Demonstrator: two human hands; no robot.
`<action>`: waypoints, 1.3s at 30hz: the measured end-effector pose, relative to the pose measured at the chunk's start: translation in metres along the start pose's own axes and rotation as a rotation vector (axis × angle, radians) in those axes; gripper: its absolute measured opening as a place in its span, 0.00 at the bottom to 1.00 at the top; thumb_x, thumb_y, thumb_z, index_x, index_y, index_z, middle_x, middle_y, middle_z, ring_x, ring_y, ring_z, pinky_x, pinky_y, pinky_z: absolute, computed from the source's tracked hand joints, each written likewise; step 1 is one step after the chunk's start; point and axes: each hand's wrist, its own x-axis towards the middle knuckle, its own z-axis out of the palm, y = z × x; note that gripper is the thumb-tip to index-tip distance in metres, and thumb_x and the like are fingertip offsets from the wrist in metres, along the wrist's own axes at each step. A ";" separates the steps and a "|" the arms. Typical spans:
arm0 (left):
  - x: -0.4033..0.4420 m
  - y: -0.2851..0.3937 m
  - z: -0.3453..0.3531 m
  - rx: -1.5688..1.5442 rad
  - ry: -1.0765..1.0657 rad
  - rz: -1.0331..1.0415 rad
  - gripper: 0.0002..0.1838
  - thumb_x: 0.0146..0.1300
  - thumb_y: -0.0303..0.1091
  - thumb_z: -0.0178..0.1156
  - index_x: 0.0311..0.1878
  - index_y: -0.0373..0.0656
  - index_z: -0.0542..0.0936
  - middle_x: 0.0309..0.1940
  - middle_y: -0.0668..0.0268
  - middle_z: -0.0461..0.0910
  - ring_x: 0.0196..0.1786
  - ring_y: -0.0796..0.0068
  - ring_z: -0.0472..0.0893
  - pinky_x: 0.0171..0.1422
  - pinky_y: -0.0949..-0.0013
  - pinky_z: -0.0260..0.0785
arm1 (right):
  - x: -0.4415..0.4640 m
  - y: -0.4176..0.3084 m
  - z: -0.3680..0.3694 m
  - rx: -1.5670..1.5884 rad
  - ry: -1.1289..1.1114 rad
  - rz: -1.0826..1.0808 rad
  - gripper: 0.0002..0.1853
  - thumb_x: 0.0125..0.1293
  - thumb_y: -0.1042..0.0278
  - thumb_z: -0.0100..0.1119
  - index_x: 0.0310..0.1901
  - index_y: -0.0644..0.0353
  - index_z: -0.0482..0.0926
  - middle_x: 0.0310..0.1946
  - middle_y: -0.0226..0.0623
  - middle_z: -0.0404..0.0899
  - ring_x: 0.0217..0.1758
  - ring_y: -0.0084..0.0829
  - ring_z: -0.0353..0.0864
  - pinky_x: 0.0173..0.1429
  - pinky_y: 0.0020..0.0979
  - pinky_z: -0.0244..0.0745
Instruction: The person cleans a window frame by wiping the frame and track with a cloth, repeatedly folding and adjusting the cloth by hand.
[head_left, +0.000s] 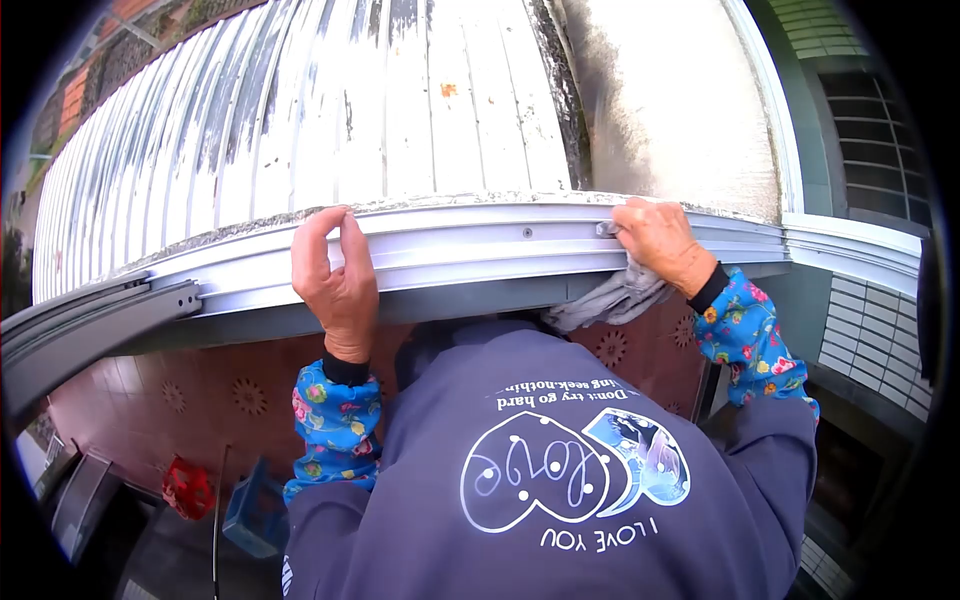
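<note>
A white metal window rail (pixel 450 236) with long grooves runs across in front of me. My right hand (pixel 668 245) is closed on a grey cloth (pixel 622 297). A tip of the cloth pokes out by its fingers against the rail, and the rest hangs over the inner edge. My left hand (pixel 338 285) lies across the rail further left, fingers and thumb bent around its outer edge. Both forearms wear blue flowered sleeve covers (pixel 338 425).
Beyond the rail lies a corrugated metal roof (pixel 340 110) with worn paint. A dark grey sash frame (pixel 90 330) sits at the left end of the rail. Below left are a blue plastic crate (pixel 257 508) and a red bag (pixel 188 487). A barred window (pixel 880 140) is at right.
</note>
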 end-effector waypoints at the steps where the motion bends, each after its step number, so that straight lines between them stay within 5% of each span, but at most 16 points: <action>1: -0.001 0.001 0.000 -0.004 0.014 0.019 0.04 0.66 0.21 0.59 0.43 0.35 0.80 0.37 0.63 0.82 0.41 0.73 0.79 0.50 0.71 0.72 | -0.002 0.006 -0.003 -0.018 -0.058 0.047 0.04 0.56 0.70 0.61 0.34 0.55 0.81 0.32 0.40 0.81 0.37 0.45 0.83 0.40 0.44 0.77; 4: 0.000 0.004 0.000 0.009 0.032 0.091 0.06 0.66 0.18 0.58 0.44 0.35 0.80 0.39 0.60 0.82 0.45 0.69 0.80 0.55 0.68 0.73 | -0.002 0.008 -0.020 0.236 -0.051 0.123 0.04 0.57 0.69 0.61 0.34 0.57 0.80 0.30 0.39 0.79 0.36 0.45 0.82 0.39 0.43 0.76; 9: -0.001 0.006 -0.003 0.068 -0.015 0.113 0.08 0.67 0.17 0.56 0.46 0.35 0.80 0.41 0.59 0.83 0.47 0.65 0.81 0.59 0.63 0.72 | 0.061 -0.075 -0.037 0.712 0.115 -0.208 0.05 0.62 0.66 0.61 0.34 0.57 0.79 0.28 0.37 0.75 0.33 0.41 0.81 0.35 0.37 0.76; 16: -0.001 0.014 -0.004 0.122 -0.062 -0.022 0.07 0.68 0.18 0.56 0.47 0.35 0.79 0.41 0.60 0.83 0.46 0.69 0.81 0.58 0.67 0.71 | 0.081 -0.141 0.006 0.516 0.106 -0.356 0.06 0.59 0.67 0.63 0.35 0.55 0.77 0.31 0.37 0.70 0.26 0.36 0.80 0.27 0.34 0.75; 32: 0.004 0.018 -0.010 0.090 -0.212 -0.070 0.13 0.66 0.11 0.50 0.49 0.32 0.78 0.42 0.54 0.82 0.47 0.60 0.81 0.57 0.62 0.73 | -0.063 0.049 -0.024 0.225 -0.167 0.274 0.07 0.57 0.73 0.64 0.39 0.56 0.80 0.34 0.36 0.71 0.31 0.41 0.79 0.33 0.38 0.73; 39: 0.006 0.023 -0.009 0.142 -0.248 -0.096 0.13 0.66 0.11 0.49 0.49 0.31 0.78 0.42 0.53 0.82 0.48 0.58 0.82 0.56 0.61 0.74 | 0.002 -0.019 -0.018 0.540 -0.116 0.019 0.06 0.58 0.74 0.63 0.38 0.58 0.80 0.33 0.33 0.72 0.29 0.35 0.78 0.32 0.35 0.72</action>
